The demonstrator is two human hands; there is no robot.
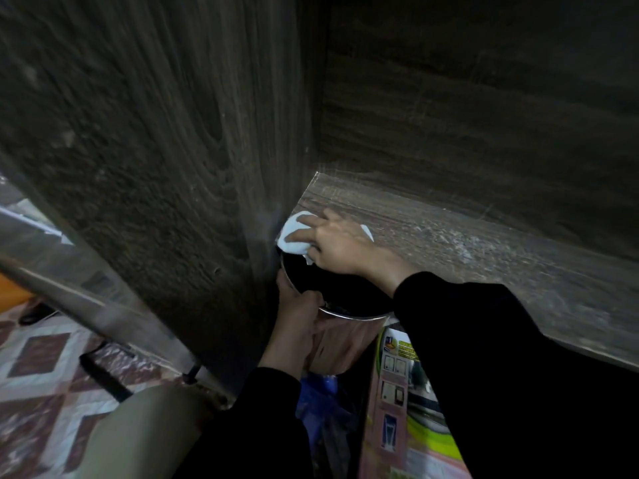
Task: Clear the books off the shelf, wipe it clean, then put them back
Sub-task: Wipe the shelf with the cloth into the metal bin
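Sweeping the dust off the edge looks like the step in hand, and the head view shows it well set up. The right hand (340, 243) lies flat, fingers straight, pressing a white cloth (288, 236) onto the shelf (518, 271) at its front corner, hard against the side panel (173, 167) at 9 o'clock. At 6 o'clock from the cloth, just under the shelf lip, the left hand (297, 316) grips the rim of what looks like a shiny metal bin (340, 344), though blur and gloom leave that uncertain. Its dark mouth sits right below the cloth. No books are in sight, so the shelf seems cleared. Pale dust (453, 243) streaks the wood toward 3 o'clock. To do this well, I would hold the bin tight against the lip with no gap. I would drag the cloth in long strokes from 3 o'clock, and from the back at 12, toward the corner. With even palm pressure, the grit should tip into the bin, not onto the box (397, 375) below.
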